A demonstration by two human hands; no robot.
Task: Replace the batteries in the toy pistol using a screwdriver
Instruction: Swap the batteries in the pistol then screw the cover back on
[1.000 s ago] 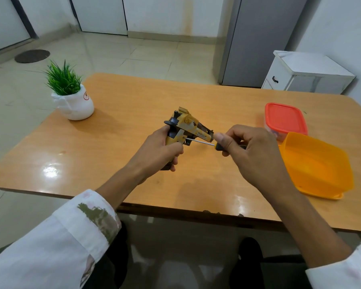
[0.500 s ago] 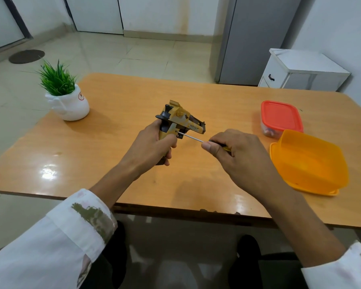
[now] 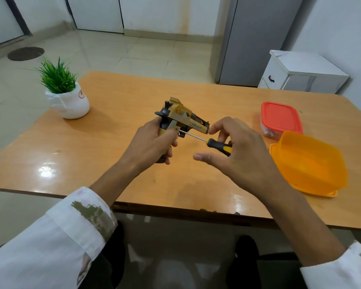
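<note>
A yellow and black toy pistol (image 3: pixel 183 119) is held above the wooden table (image 3: pixel 117 97), its barrel pointing right. My left hand (image 3: pixel 150 144) is wrapped around its grip. A screwdriver (image 3: pixel 215 143) with a black and yellow handle has its metal tip set against the pistol's grip, just above my left fingers. My right hand (image 3: pixel 238 151) holds the handle loosely, thumb stretched out left and index finger raised beside the barrel's end.
A small green plant in a white pot (image 3: pixel 68 99) stands at the table's far left. On the right sit a container with a red lid (image 3: pixel 280 117) and an orange tub (image 3: pixel 308 163). A white cabinet (image 3: pixel 300 73) and grey cupboard stand behind.
My right hand's thumb and index finger have spread off the screwdriver handle, which now shows. The tip stays at the pistol's grip. My left hand keeps its hold.
</note>
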